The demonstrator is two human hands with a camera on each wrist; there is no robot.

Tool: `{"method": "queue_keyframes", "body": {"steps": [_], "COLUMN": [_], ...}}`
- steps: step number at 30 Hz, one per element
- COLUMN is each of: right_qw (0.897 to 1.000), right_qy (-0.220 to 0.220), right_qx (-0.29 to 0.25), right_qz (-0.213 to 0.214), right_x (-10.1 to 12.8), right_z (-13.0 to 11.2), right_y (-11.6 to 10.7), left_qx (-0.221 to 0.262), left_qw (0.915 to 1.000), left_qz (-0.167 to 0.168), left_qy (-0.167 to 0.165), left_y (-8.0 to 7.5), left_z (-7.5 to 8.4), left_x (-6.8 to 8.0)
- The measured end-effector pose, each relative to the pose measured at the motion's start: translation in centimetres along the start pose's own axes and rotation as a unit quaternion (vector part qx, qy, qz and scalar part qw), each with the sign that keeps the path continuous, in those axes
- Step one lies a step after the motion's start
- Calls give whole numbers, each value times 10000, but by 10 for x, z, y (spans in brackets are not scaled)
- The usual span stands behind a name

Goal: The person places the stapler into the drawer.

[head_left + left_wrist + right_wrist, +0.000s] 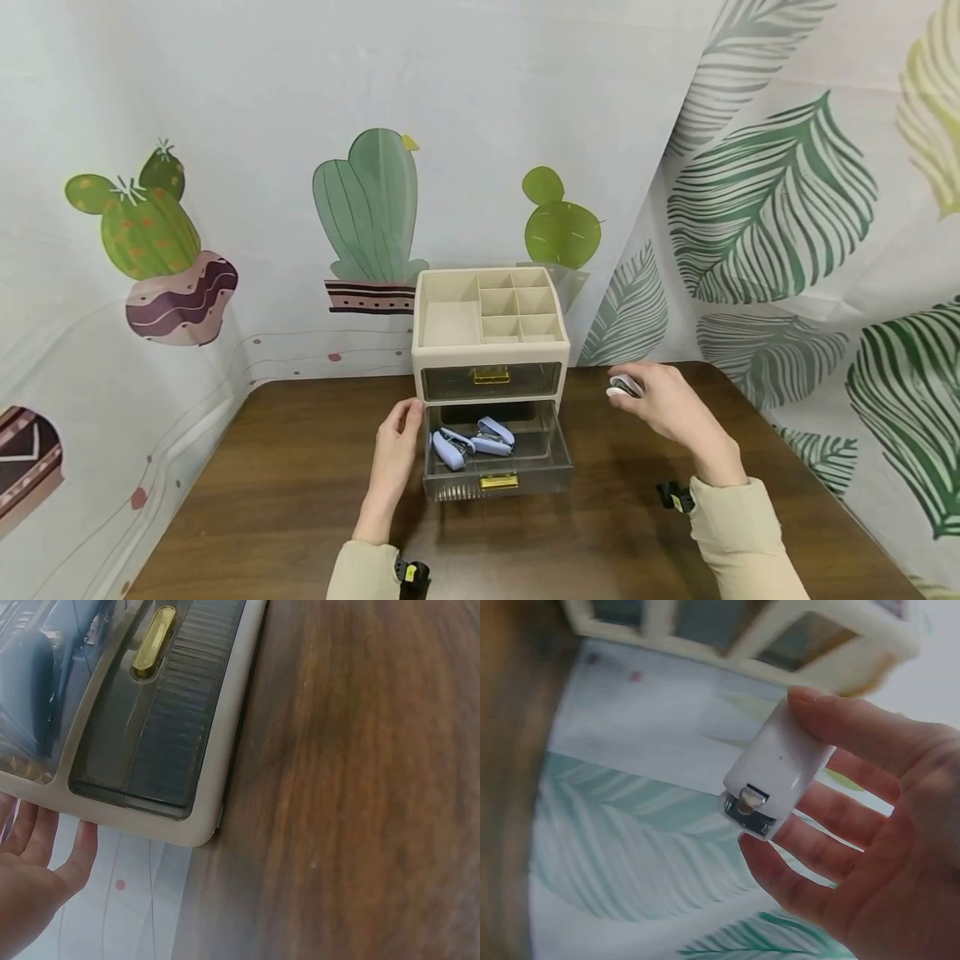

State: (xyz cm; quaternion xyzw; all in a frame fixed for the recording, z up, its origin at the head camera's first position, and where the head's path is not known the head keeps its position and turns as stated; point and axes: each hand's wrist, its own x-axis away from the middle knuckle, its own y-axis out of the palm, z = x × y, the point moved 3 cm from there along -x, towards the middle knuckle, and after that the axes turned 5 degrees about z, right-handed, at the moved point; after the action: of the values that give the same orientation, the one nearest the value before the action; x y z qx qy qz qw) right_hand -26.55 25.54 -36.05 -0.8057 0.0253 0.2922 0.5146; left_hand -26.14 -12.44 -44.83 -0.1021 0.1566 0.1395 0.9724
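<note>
My right hand (663, 404) holds a small white stapler (776, 769) above the right part of the table, pinched between thumb and fingers. To its left stands a cream desk organizer (491, 344) with smoky clear drawers. One drawer (536, 487) is pulled out and holds two blue staplers (450, 450), one lying beside the other. My left hand (395, 442) touches the organizer's left side by the pulled-out drawer; its fingertips rest against the cream frame in the left wrist view. Beneath that drawer, a shut lower drawer (112, 750) with a gold handle (154, 641) shows there.
The organizer's top has several compartments (450, 321). A shut upper drawer (450, 382) sits above the pulled-out one. Brown wooden table (300, 467) extends on both sides, with a cloth (480, 108) printed with cacti and leaves hanging behind.
</note>
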Motion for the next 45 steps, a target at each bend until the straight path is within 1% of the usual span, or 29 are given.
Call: {"method": "queue_keyframes", "body": {"steps": [1,4,8,13,18,22,28,31,35,37,42,45], "right_qw": [10000,9997,9980,9937,9888,9819,9640,9571,9509,9479,9382,9289], "right_qy": [-38,-152,-515,-1001,-1408,-1820,-2588,-2809,-2972,-3009,-2925,-2844], "right_qx": [14,-6,-131,-241,-399,-525,-449,-420,-405,-364,-403,-463], "right_qz": [52,180,354,449,287,7,-423,-568,-763,-979,-1807,-2328], "right_x": [1,4,8,10,7,3,-3,-5,-8,-10,-18,-22], "right_z": [-4,-16,-31,-47,-65,-82,-103,-110,-118,-122,-127,-127], "right_y": [-5,-17,-25,-27,-22,-14,2,10,20,26,42,50], "left_qx": [1,-63,-29,11,-46,-29,3,25,4,-11,-45,-92], "left_qw": [10000,10000,10000,10000,9999,9999,9999,9999,9999,9999,9999,9998], "left_qz": [-19,0,43,52,70,52,29,20,-41,-47,8,22], "left_qy": [-2,49,56,82,137,131,163,146,115,100,118,164], "left_y": [-1,0,3,4,3,3,4,4,3,3,1,1], "left_z": [5,2,-23,-24,-23,-22,-21,-21,-23,-24,-23,-21], "left_x": [2,1,-5,-5,-6,-6,-6,-5,-6,-6,-7,-7]}}
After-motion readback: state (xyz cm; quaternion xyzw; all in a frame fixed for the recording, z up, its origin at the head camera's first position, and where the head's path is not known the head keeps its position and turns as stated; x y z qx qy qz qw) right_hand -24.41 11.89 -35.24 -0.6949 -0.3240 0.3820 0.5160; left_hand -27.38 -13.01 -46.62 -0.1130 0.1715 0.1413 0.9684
